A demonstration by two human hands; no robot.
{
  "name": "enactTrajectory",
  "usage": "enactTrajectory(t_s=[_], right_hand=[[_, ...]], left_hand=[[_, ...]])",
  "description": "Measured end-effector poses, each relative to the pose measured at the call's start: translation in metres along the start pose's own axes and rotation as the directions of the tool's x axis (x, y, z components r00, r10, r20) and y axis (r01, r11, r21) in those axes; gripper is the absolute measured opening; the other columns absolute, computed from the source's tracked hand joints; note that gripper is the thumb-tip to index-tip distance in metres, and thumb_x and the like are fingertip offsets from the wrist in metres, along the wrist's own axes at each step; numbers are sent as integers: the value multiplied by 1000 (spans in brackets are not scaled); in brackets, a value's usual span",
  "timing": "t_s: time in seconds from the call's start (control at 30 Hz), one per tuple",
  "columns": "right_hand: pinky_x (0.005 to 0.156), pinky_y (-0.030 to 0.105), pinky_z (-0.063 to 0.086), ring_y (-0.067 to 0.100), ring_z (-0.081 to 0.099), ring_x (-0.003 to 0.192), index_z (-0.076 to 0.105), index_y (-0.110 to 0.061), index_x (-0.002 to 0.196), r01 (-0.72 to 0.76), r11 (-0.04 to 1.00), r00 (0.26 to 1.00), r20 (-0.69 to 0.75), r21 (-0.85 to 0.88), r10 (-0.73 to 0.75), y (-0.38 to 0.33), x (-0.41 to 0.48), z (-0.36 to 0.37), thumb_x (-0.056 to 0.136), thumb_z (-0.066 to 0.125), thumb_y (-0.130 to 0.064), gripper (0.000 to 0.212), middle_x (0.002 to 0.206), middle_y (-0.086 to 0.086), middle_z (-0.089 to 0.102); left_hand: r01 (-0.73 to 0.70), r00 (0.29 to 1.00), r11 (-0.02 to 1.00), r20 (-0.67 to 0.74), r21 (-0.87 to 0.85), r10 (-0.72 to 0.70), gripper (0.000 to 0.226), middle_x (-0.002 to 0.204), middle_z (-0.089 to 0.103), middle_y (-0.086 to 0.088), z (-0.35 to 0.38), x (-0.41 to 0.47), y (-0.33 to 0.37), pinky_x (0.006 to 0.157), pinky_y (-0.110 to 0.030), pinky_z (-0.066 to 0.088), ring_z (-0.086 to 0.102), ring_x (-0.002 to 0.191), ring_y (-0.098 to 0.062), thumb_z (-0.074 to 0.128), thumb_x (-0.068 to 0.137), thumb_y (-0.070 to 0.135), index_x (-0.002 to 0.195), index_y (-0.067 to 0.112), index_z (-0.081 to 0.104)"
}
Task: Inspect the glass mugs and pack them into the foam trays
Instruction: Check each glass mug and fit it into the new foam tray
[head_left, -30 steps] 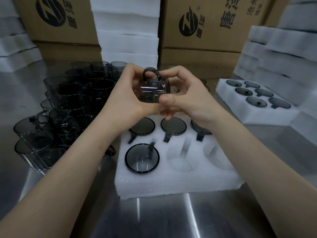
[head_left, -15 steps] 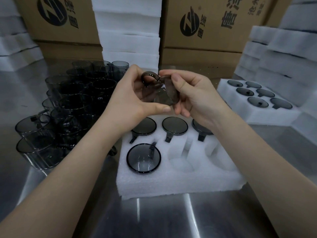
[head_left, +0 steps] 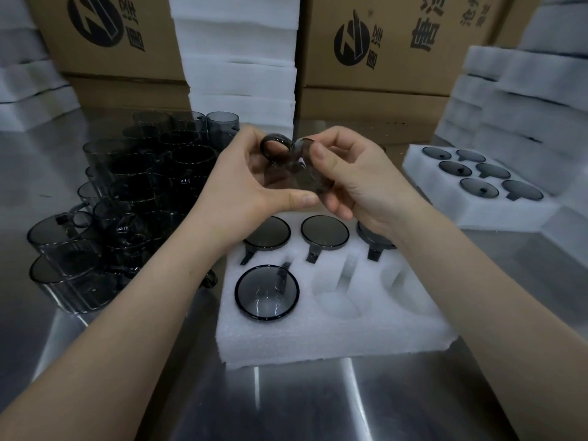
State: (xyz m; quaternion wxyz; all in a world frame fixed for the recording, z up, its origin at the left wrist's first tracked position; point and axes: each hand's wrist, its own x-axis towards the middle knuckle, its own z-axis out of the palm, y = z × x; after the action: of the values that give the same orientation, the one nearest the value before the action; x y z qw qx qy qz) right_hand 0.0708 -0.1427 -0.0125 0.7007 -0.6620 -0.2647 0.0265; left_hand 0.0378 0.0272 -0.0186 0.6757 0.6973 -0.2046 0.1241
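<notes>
1. The glass mug (head_left: 302, 176), smoky grey, is held up in the centre of the frame, between the two hands and above the far row of the near foam tray (head_left: 334, 338).
2. The left hand (head_left: 248, 183) grips the mug from the left. Its thumb lies along the mug's lower edge and its fingers curl behind the glass.
3. The right hand (head_left: 359, 183) grips it from the right. The thumb presses on the upper part of the body and the fingers are curled underneath.
4. The mug is tilted, with its looped handle (head_left: 275, 148) at the top, by the left hand's fingers.
5. Four packed mugs (head_left: 266, 292) sit base-up in the near tray: three in the far row and one at the front left. The two front pockets (head_left: 337, 300) to its right hold nothing.
6. The loose mugs (head_left: 143, 186) crowd the left of the steel table (head_left: 302, 402). A second foam tray (head_left: 477, 214) at the right edge holds six mugs.
7. One second ago the mug lay level with its handle straight up. It has since been turned, so the body now slants down to the right and the handle leans left.
8. The right thumb has shifted from the lower front of the mug to its top.
9. Both hands have stayed over the same spot, and the near tray still holds four mugs.
</notes>
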Motion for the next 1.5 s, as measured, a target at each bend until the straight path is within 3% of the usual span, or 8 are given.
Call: enactTrajectory(t_s=[0.17, 0.33, 0.47, 0.63, 0.83, 1.27, 1.37, 1.5], right_hand=[[28, 16, 29, 16, 48, 30, 52, -12, 80, 4, 1000, 995, -105, -13, -5, 0, 2, 1, 102, 48, -32, 30, 55, 8, 58], [35, 24, 41, 22, 54, 40, 60, -7, 103, -143, 990, 987, -70, 16, 144, -2, 5, -3, 102, 36, -49, 48, 76, 14, 67], [55, 33, 47, 30, 56, 62, 65, -13, 104, -140, 990, 961, -239, 19, 141, 0, 8, -8, 102, 37, -46, 44, 76, 5, 68], [42, 20, 40, 13, 52, 42, 62, -10, 97, -116, 977, 890, -418, 178, 182, 1, 11, -19, 105, 37, -32, 35, 58, 0, 63], [41, 22, 39, 15, 51, 40, 61, -11, 96, -108, 978, 886, -428, 178, 176, 1, 10, -18, 104, 37, -26, 30, 58, 1, 63], [39, 22, 37, 16, 50, 41, 62, -11, 91, -155, 981, 895, -404, 118, 190, -1, 10, -15, 103, 39, -20, 28, 61, 2, 61], [40, 22, 37, 16, 51, 42, 63, -11, 91, -157, 981, 899, -396, 112, 189, 0, 11, -16, 102, 39, -20, 27, 61, 2, 62], [39, 22, 37, 16, 51, 41, 63, -11, 91, -164, 980, 899, -392, 111, 195, 1, 12, -17, 102, 40, -21, 28, 60, 2, 62]], left_hand=[[-54, 999, 994, 3, 90, 54, 53, 95, 62, 6, 4, -1, 1, 78, -19, 54, 65, 88, 0, 88, 57, 6, 91, 19, 50], [-98, 992, 959, -48, 267, 115, 53, 112, 61, 9, 9, -5, 6, 91, -24, 52, 62, 103, 0, 85, 60, 31, 107, 35, 59], [-120, 990, 896, -13, 429, 139, 72, 108, 57, 18, 15, -13, 17, 92, -20, 48, 56, 105, 4, 77, 64, 49, 131, 41, 52], [-177, 974, 798, 219, 576, 58, 53, 84, 62, 13, 34, -27, 33, 64, -27, 51, 60, 73, -3, 75, 65, 54, 107, 40, 46], [-246, 925, 658, 375, 712, -61, 44, 81, 52, 16, 48, -40, 39, 67, -35, 51, 52, 76, -3, 67, 66, 64, 96, 36, 50], [-263, 911, 509, 384, 820, -149, 47, 84, 48, 14, 48, -46, 36, 66, -29, 49, 49, 75, -2, 61, 66, 68, 95, 39, 40], [-314, 895, 450, 419, 836, -153, 60, 88, 43, 17, 50, -45, 33, 65, -20, 37, 41, 81, -4, 48, 62, 83, 98, 36, 37], [-397, 874, 336, 464, 854, -146, 61, 101, 30, 15, 53, -49, 30, 81, -31, 24, 27, 96, -11, 24, 62, 88, 93, 35, 16]])
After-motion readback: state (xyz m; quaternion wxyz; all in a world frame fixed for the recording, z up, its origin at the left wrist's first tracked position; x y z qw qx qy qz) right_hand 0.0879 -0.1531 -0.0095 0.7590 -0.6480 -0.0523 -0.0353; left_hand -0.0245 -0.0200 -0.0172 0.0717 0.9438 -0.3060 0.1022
